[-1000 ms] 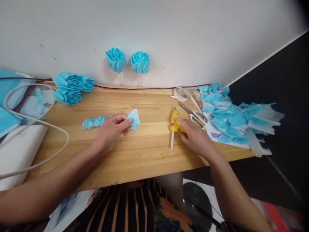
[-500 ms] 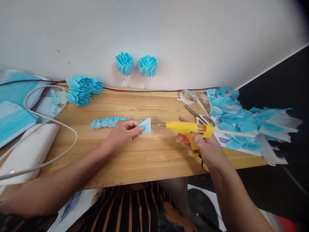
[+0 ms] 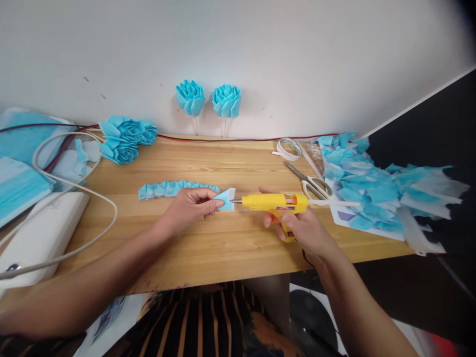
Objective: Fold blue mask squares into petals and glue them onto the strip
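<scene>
A small folded piece of blue material (image 3: 227, 198) is pinched between the thumb and fingers of my left hand (image 3: 193, 203). My right hand (image 3: 299, 223) grips a yellow hot glue gun (image 3: 266, 201) by its handle, with a white glue stick (image 3: 334, 203) jutting from the back. The gun's metal nozzle is at the folded piece, over its white-edged end; I cannot tell whether it touches. Just behind my left hand lies a row of folded blue pieces (image 3: 159, 189) on the wooden table (image 3: 223, 248).
Two blue flowers on sticks (image 3: 190, 98) lean on the wall; more blue flowers (image 3: 124, 136) lie left. Scissors (image 3: 310, 182) and a tape roll (image 3: 289, 148) lie behind the glue gun. Blue cut pieces (image 3: 366, 191) pile up right. A white power strip (image 3: 48, 233) and looped cable (image 3: 116, 210) occupy the left.
My right hand has brought the glue gun leftward, so its nozzle now meets the end of the folded piece. My left hand keeps its pinch and has hardly moved.
</scene>
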The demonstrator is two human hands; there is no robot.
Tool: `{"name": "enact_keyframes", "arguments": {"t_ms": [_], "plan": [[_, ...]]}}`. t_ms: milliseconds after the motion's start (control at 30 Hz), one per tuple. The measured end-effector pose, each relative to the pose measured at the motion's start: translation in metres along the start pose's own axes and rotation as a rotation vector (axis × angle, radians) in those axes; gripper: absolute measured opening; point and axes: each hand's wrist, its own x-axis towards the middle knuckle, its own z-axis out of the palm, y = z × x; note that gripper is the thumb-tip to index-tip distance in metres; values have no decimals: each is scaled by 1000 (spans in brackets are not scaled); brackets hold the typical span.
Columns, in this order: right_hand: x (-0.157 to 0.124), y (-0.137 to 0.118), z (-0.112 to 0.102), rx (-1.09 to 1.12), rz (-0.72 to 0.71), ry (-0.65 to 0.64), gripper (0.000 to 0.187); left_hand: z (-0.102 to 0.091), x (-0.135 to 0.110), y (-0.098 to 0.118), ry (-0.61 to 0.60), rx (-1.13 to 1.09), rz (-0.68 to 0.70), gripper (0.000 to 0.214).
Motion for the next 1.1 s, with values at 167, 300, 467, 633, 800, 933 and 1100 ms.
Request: {"name": "enact_keyframes", "arguments": {"t_ms": [167,300,467,633,800,933,1100], "plan": [[3,0,0,-3,-2,-27,53,0,1,-4,-3,-11,3,27],[0,1,-2,-97,31,-17,60,-2,1,-3,-7,-29,-8,29],[-9,-2,-11,-625,-170,99,64,-2,4,-6,23,-220,-76,31],[5,15,-28,-1115,-385,65,61,-1,6,-8,71,-440,-131,31],[17,24,-52,-1313,-292,-1,60,0,5,-6,59,-467,-128,33],[17,-5,-38,-1130,-312,31,54,1,3,-3,34,-395,-121,35],[30,-27,19,-590,-277,-68,61,0,1,-3,17,-223,-53,34]]}}
